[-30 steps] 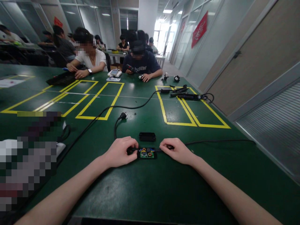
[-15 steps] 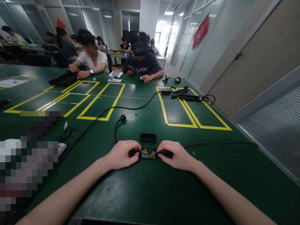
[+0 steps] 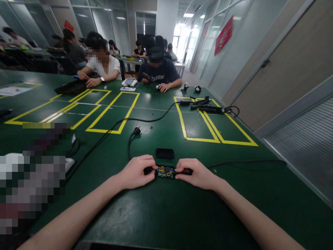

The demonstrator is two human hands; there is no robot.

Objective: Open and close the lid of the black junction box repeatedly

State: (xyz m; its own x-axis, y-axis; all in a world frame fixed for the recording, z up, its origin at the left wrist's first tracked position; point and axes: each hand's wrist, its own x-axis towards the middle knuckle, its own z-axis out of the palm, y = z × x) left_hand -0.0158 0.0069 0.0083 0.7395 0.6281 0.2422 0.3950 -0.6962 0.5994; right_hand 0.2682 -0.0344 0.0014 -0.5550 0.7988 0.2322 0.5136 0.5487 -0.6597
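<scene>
A small open black box with a green circuit board (image 3: 164,172) lies on the green table (image 3: 166,211) between my hands. My left hand (image 3: 135,171) is closed on the box's left end, where a black cord (image 3: 128,144) with a plug (image 3: 136,131) leaves it. My right hand (image 3: 197,172) is closed on the right end, where another black cable (image 3: 247,161) runs off to the right. The box's black lid (image 3: 164,153) lies loose just behind it.
Yellow tape rectangles (image 3: 111,111) mark the table. A long black cable (image 3: 145,120) runs to tools (image 3: 208,106) at the far right. Two people (image 3: 158,71) sit across the table, others behind. A white object (image 3: 68,163) lies left beside a blurred patch. A wall stands right.
My right hand has slid left and closed on the box's right end. Both hands and the box sit slightly closer together; the view has tilted a little.
</scene>
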